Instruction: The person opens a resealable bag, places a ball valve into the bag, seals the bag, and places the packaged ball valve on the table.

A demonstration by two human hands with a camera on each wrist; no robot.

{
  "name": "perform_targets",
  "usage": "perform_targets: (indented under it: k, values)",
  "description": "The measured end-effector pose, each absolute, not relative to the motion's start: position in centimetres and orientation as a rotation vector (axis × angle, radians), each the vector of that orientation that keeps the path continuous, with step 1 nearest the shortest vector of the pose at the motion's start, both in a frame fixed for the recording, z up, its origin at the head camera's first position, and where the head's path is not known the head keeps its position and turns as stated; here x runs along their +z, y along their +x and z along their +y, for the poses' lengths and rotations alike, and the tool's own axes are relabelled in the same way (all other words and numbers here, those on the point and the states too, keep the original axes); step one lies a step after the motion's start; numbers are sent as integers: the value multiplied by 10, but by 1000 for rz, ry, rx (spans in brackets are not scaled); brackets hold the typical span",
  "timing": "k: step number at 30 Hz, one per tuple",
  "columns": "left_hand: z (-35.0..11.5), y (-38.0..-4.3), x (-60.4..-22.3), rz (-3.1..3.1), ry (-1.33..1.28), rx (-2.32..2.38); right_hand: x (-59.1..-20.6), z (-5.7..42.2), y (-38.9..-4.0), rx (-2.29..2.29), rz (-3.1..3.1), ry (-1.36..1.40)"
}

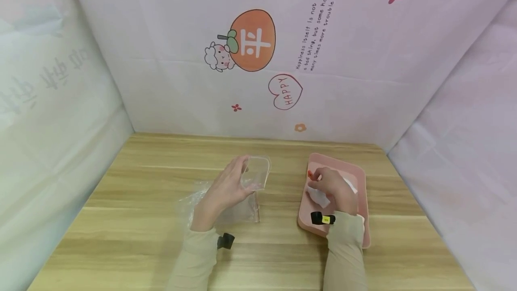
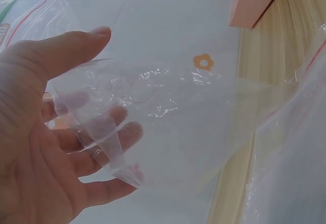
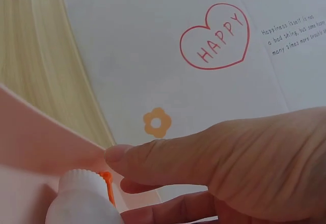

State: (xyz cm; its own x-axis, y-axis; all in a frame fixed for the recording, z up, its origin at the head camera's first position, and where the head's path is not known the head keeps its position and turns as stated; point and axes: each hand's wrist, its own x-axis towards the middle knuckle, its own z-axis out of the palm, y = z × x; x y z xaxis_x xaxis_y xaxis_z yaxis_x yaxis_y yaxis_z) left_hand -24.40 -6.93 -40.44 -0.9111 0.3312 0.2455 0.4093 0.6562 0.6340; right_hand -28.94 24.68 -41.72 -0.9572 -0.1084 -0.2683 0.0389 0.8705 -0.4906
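Observation:
My left hand [image 1: 226, 183] holds a clear plastic bag [image 2: 168, 107] above the table. The thumb lies at its upper edge and the spread fingers show through the film along the lower edge, so its mouth gapes. My right hand [image 1: 333, 187] reaches down into a pink tray [image 1: 303, 219]. Its thumb and forefinger pinch a small, thin orange piece [image 3: 109, 183] with a knobbed end. Close beside those fingertips is a white bottle [image 3: 81, 203] with a ribbed cap, which appears in the head view as a white shape [image 1: 319, 196] under the hand.
More clear plastic bags [image 1: 238, 212] lie on the wooden table [image 1: 141, 219] under the left hand; one red seal line shows in the left wrist view. Other white items [image 1: 350, 185] sit in the tray, partly behind the right hand. Printed white sheets [image 1: 181, 93] wall the table in.

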Motion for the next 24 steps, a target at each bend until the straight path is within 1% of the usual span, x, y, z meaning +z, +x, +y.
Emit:
perform_targets:
  k: [7,19,24]
  values:
    - [-69,-244,-405,-2774,-617,-1112,-421,246,-290,-717,2784,-120]
    - [-71,-244,-405,-2789,-606,-1154,-427,241,-293,-591,2783,-91]
    - [-71,-244,-405,-2779,-609,-1158,-431,240,-296,-527,2813,-160]
